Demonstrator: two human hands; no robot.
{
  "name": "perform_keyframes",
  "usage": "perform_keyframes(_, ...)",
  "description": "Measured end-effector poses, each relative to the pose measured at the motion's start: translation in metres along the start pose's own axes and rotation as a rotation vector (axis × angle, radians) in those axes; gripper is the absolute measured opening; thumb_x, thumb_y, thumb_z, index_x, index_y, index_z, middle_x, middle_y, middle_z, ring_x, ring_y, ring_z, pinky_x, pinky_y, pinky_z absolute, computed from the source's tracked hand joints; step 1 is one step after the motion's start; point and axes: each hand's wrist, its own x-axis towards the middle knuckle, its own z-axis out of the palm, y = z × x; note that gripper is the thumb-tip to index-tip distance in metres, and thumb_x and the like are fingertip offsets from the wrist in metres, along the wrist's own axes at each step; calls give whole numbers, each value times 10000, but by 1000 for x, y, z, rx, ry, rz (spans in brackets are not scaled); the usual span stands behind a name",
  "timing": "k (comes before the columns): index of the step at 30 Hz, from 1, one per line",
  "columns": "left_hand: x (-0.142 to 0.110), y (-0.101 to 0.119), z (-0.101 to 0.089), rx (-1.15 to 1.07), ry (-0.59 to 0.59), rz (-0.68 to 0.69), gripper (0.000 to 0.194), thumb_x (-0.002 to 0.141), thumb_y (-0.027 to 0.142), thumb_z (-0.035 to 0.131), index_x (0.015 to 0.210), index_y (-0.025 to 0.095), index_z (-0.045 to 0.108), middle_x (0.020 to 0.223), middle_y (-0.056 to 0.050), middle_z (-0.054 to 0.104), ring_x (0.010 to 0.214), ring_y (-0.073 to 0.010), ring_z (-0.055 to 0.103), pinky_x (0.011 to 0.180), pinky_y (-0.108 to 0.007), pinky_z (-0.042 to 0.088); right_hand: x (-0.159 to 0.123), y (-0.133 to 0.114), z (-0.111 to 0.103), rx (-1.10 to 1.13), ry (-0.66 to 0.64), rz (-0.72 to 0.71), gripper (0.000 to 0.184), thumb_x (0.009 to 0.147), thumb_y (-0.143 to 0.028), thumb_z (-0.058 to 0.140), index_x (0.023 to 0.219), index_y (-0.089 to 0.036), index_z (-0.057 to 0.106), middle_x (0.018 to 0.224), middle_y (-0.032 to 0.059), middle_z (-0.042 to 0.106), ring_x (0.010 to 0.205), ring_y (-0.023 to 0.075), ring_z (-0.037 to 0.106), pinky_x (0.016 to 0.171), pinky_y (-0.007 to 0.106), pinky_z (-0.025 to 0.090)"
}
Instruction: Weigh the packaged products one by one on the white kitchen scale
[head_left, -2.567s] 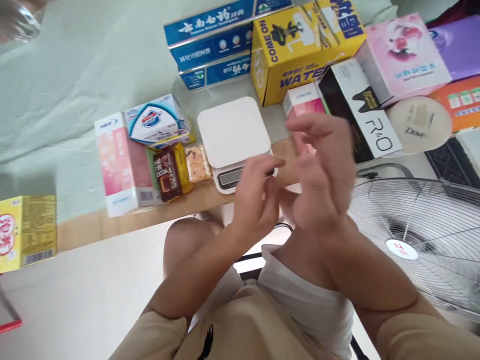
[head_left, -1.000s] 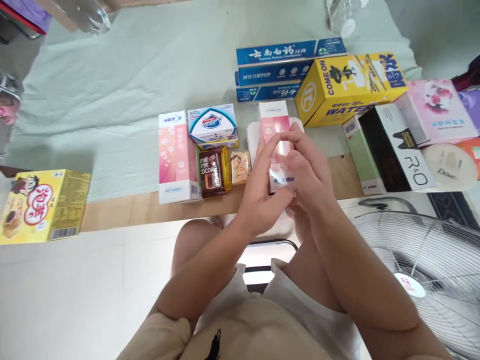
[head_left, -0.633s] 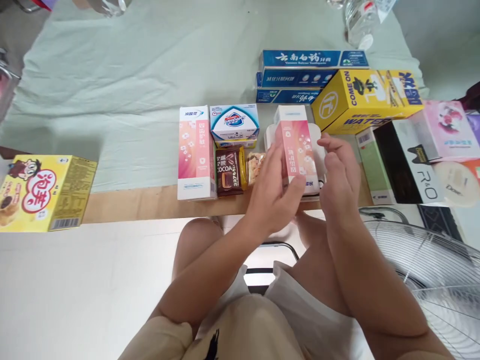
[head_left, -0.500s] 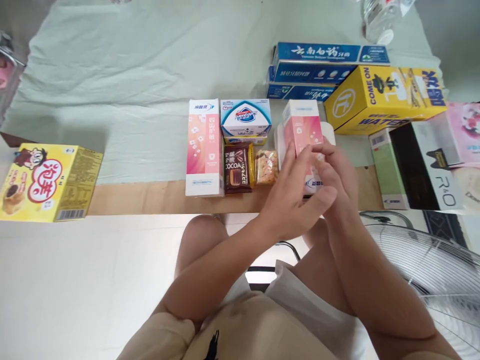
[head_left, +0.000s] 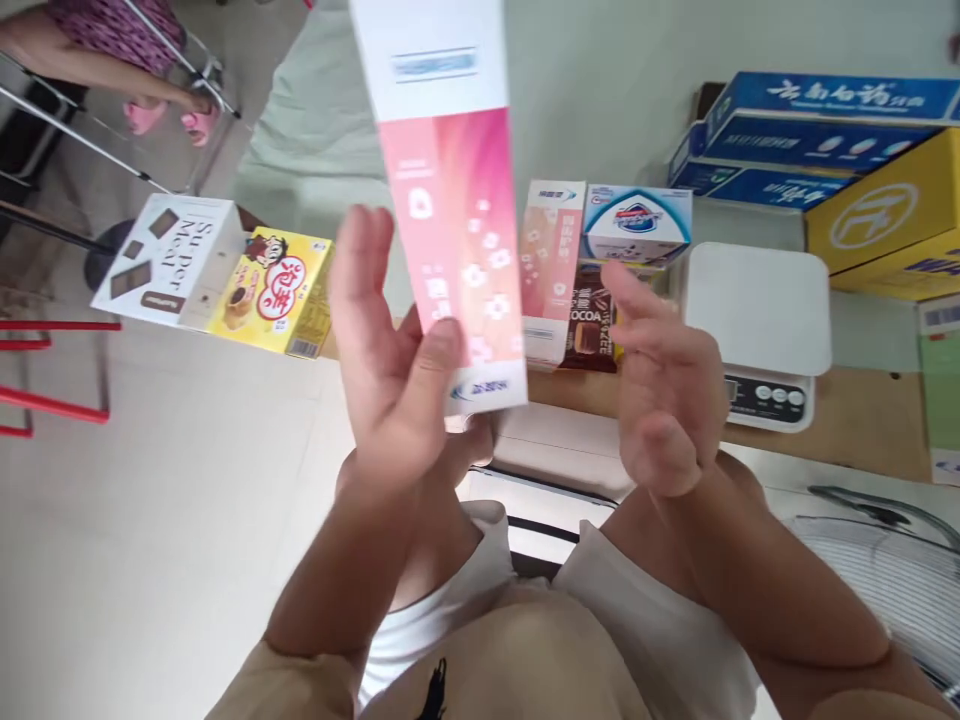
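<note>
My left hand (head_left: 397, 370) grips the lower end of a pink and white toothpaste box (head_left: 457, 220), thumb on its front face. The box is raised above the table edge and tilted slightly. Off to its right, my right hand (head_left: 667, 385) holds nothing, its fingers apart and slightly bent. Just beyond that hand lies a chocolate-brown cocoa snack packet (head_left: 590, 325), partly covered by the fingers. A similar toothpaste box (head_left: 551, 270) lies left of the packet, partly hidden. Right of my right hand stands a white kitchen scale (head_left: 757, 310) with a bare platform.
A blue and white soap box (head_left: 637, 225) sits behind the packet. Blue toothpaste boxes (head_left: 810, 135) and a yellow carton (head_left: 885, 215) stand at right. A yellow snack box (head_left: 274, 290) and a white Super Meal box (head_left: 172, 260) stand left. A fan (head_left: 892, 580) is lower right.
The toothpaste box has left the scale and moved up and left in my left hand. My right hand has come away from it. The view has turned left.
</note>
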Motion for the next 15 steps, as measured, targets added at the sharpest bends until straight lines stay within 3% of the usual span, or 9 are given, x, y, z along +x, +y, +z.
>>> perform_keyframes(3,2,-43,-38,-42,-109,-204,572,982,517,707,1517,406,540,1605,-12,584,1521,-347,546,1201,-566,572,-1,5,8,105,75,-101,391,1039,-516,377,1315,-326,578,1587,68,592,1555,320,512,1303,634,406)
perform_keyframes(5,3,-73,-47,-59,-190,-352,637,960,571,714,1537,414,495,1634,-35,562,1464,-354,611,1157,-590,598,0,11,12,62,75,-94,359,1043,-420,422,1349,-320,580,1579,72,602,1525,321,548,1265,645,445)
perform_keyframes(9,3,-110,-39,-86,-237,-457,665,977,550,682,1568,357,447,1676,-89,515,1497,-371,581,1197,-610,553,-1,18,14,-192,28,-41,386,988,-336,551,1367,-280,600,1563,142,621,1453,362,618,1168,644,530)
perform_keyframes(15,4,-112,-14,-138,-308,-433,579,1044,509,576,1584,403,395,1728,-12,438,1650,-328,365,1323,-589,420,3,17,14,-415,-55,3,452,905,-413,672,1314,-225,637,1562,219,606,1365,415,677,1129,659,551)
